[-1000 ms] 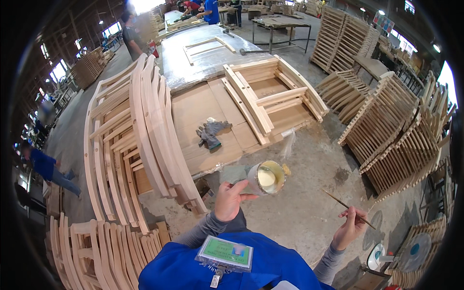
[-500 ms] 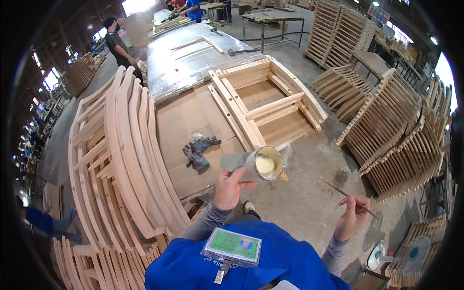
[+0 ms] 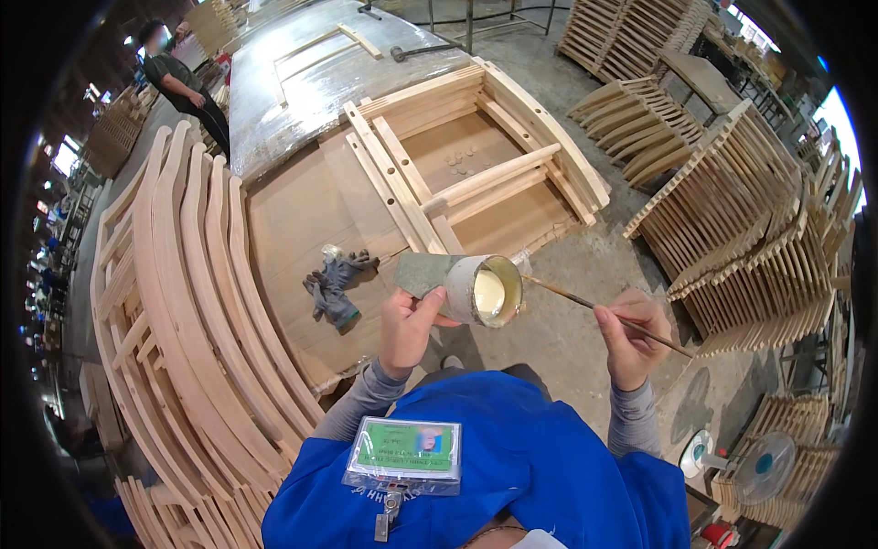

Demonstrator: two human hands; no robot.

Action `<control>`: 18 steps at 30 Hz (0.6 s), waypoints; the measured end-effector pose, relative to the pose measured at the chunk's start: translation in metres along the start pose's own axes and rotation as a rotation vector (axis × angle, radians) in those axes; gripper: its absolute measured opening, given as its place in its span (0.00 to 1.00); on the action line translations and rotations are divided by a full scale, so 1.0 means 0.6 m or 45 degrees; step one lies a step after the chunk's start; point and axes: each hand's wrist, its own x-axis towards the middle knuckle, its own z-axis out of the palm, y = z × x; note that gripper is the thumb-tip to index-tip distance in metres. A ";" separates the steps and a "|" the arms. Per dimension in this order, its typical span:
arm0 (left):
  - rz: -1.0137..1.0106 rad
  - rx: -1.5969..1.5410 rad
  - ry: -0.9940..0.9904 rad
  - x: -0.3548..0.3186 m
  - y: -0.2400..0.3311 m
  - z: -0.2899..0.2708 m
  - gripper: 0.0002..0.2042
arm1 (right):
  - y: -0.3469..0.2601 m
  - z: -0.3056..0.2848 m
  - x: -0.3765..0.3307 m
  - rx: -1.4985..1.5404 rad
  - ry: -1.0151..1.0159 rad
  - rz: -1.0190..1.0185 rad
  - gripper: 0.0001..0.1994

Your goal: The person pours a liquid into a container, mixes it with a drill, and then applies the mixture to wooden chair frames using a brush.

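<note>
My left hand (image 3: 409, 329) is closed around a greenish flat piece (image 3: 424, 271) and the side of a cup (image 3: 495, 291). Pale cream liquid, perhaps glue, fills part of this tilted cup, whose rim is crusted. My right hand (image 3: 634, 337) pinches a thin brush (image 3: 585, 301); its tip is at the cup's right rim. Beyond the cup, a wooden frame (image 3: 498, 183) with crossbars and round holes lies on the cardboard-covered table (image 3: 288, 215). A pair of dark grey gloves (image 3: 337, 288) rests left of the cup.
Curved wooden frames (image 3: 197, 311) are stacked close on my left. To the right stand piles of slatted wooden parts (image 3: 732, 229) and a fan (image 3: 765, 467). A hammer (image 3: 421, 52) and thin wooden pieces (image 3: 325, 55) lie on the table's far part. Another person (image 3: 178, 82) stands at far left.
My right hand has moved left and up, bringing the brush tip to the cup's rim. The cup and my left hand have shifted slightly left as the view tilted down.
</note>
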 end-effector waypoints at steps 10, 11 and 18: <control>-0.074 -0.215 0.284 0.057 -0.013 0.029 0.11 | 0.137 0.028 0.160 0.009 -0.608 -0.238 0.11; -0.044 -0.196 0.334 0.063 -0.021 0.029 0.11 | 0.149 0.027 0.174 0.018 -0.630 -0.245 0.10; 0.156 -0.250 0.786 0.112 -0.036 0.069 0.10 | 0.275 -0.005 0.290 0.442 -0.437 0.062 0.07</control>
